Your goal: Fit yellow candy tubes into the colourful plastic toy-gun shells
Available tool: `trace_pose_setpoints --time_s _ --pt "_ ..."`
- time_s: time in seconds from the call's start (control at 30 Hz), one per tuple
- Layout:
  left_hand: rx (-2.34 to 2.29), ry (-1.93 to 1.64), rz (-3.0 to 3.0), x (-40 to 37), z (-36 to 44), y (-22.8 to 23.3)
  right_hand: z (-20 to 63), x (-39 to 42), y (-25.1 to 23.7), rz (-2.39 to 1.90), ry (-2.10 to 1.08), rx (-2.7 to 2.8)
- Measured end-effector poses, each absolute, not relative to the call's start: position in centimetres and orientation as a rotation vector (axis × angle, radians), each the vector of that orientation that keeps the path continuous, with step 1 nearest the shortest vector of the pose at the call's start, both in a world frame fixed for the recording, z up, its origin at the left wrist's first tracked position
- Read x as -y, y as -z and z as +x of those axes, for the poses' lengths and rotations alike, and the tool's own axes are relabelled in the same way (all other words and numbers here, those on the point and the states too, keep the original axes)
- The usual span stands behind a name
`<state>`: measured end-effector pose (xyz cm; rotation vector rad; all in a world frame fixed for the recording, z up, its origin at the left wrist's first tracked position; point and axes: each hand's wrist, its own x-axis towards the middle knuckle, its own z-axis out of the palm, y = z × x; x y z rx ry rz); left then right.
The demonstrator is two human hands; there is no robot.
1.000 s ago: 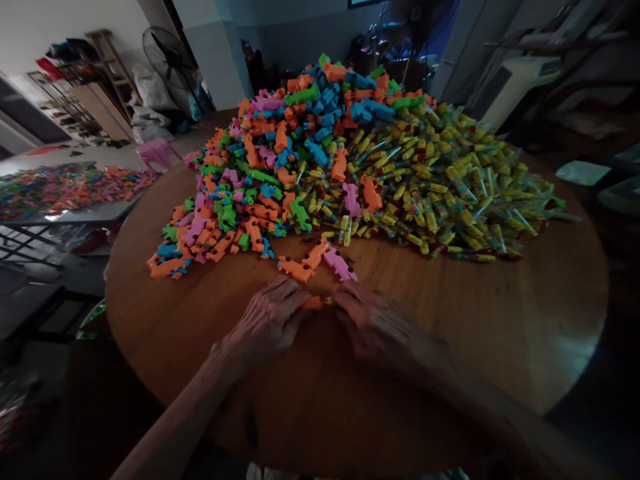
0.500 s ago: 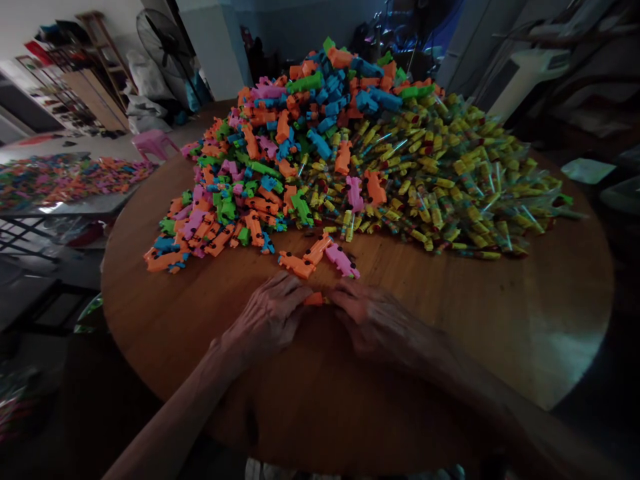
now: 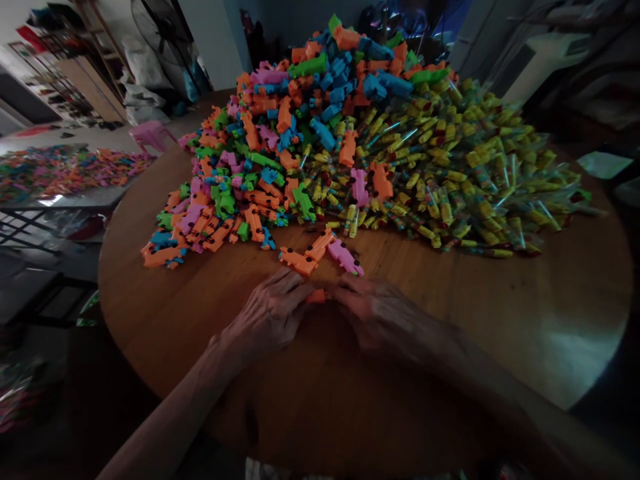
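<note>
Orange toy piece [image 3: 316, 296] between both hands.

Both forearms enter from the lower edge and converge toward the centre. Left forearm runs up from the lower left, bare, wrist slightly bent. Left hand [image 3: 267, 313] lies palm down, knuckles up, fingers [image 3: 295, 288] curled forward and inward, tips drawn together toward the other hand. Right forearm comes in from the lower right, dim and blurred. Right hand [image 3: 373, 313] also palm down, fingers pointing left toward the left hand's tips. The two sets of fingertips meet, or nearly meet, at the midline; blur hides whether they touch. Both hands partly closed, pinching inward.
</note>
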<state>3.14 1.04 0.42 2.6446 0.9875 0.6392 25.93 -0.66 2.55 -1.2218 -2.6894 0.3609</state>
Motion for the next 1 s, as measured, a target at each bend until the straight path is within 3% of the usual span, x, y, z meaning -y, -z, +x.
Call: trace_pose_setpoints --time_s 0.37,1.0 --pt "-0.933 -0.659 2.604 -1.4 3.1 -0.1 25.6 -0.3 -4.2 -1.254 -0.454 2.866" --pt "-0.926 -0.722 2.567 -1.0 3.7 0.3 25.0 0.0 -0.7 -1.185 -0.409 2.626"
